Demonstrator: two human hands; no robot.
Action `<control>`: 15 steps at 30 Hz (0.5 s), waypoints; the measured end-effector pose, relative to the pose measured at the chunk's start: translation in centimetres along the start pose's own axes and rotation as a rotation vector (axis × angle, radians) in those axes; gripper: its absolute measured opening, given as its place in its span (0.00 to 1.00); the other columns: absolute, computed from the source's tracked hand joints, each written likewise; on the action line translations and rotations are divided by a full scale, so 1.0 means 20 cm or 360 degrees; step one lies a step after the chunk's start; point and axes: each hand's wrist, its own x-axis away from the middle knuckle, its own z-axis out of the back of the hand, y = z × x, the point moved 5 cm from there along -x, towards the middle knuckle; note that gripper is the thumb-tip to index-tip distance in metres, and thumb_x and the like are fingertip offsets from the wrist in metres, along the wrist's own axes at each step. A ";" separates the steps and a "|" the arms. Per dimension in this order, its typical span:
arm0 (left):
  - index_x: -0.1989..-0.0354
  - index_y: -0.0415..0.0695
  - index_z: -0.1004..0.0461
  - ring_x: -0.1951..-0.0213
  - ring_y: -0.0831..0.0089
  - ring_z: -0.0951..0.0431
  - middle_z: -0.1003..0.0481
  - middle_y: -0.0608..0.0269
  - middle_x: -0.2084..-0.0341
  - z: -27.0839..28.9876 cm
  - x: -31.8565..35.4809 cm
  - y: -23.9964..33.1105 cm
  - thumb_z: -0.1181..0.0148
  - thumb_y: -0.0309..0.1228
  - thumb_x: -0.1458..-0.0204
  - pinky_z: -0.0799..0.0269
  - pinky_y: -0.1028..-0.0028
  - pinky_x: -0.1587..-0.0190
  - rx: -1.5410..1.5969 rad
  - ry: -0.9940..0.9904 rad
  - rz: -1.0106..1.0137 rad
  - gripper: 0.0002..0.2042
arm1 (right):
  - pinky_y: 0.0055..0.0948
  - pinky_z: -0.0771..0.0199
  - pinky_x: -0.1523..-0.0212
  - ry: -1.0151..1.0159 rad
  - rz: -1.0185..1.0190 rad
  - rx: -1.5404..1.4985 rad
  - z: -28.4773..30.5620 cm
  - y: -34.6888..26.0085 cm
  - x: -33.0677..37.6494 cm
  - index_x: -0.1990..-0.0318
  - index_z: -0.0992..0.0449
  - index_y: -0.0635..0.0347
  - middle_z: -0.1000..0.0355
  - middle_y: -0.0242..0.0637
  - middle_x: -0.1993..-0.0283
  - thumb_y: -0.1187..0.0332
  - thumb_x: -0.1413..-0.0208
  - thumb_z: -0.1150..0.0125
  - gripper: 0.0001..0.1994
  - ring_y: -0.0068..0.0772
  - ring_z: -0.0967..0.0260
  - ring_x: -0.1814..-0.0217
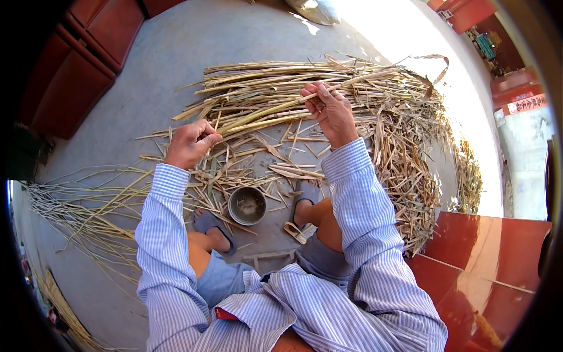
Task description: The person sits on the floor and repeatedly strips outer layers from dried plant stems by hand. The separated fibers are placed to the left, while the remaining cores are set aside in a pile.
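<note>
A long pale dry reed-like stalk [267, 110] slants up to the right above the floor, its far end trailing curled dry leaves. My left hand [190, 142] pinches its near end, with thumb and fingers closed. Farther along, my right hand [333, 116] is also closed on the stalk, palm turned partly up. Behind both hands lies a wide heap of similar stalks [246, 81]. Loose leaf husks [404, 158] are piled to the right of my right forearm. Below the hands, short broken pieces [296, 171] are scattered on the floor.
A dark metal bowl [247, 223] stands between my slippered feet. Thin stripped stems [94, 202] fan out at the left. Red padded seats [88, 64] are at the upper left. Glossy red panels [469, 252] stand at the lower right. A pale sack [316, 9] lies at the far edge.
</note>
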 end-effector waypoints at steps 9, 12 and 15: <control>0.71 0.43 0.24 0.80 0.62 0.26 0.25 0.58 0.83 0.03 0.01 0.06 0.32 0.36 0.53 0.33 0.65 0.75 -0.0404 0.0303 -0.0288 0.10 | 0.21 0.22 0.66 0.0247 -0.0004 0.0157 0.02 0.05 -0.01 0.61 0.24 0.59 0.22 0.33 0.65 0.59 0.42 0.36 0.12 0.23 0.24 0.63; 0.72 0.44 0.24 0.78 0.60 0.26 0.25 0.59 0.81 -0.01 -0.01 0.17 0.32 0.38 0.53 0.34 0.63 0.73 -0.0570 0.0521 -0.0503 0.11 | 0.22 0.22 0.66 0.0193 0.0013 -0.0132 0.01 0.08 -0.01 0.61 0.24 0.59 0.22 0.32 0.66 0.58 0.43 0.35 0.13 0.24 0.23 0.64; 0.72 0.45 0.24 0.75 0.59 0.27 0.24 0.61 0.77 -0.12 -0.05 0.27 0.34 0.40 0.52 0.36 0.63 0.69 -0.0562 0.0528 -0.0575 0.11 | 0.21 0.21 0.67 0.0137 0.0022 -0.0106 -0.11 0.11 0.03 0.60 0.24 0.60 0.22 0.35 0.65 0.61 0.41 0.37 0.12 0.22 0.25 0.66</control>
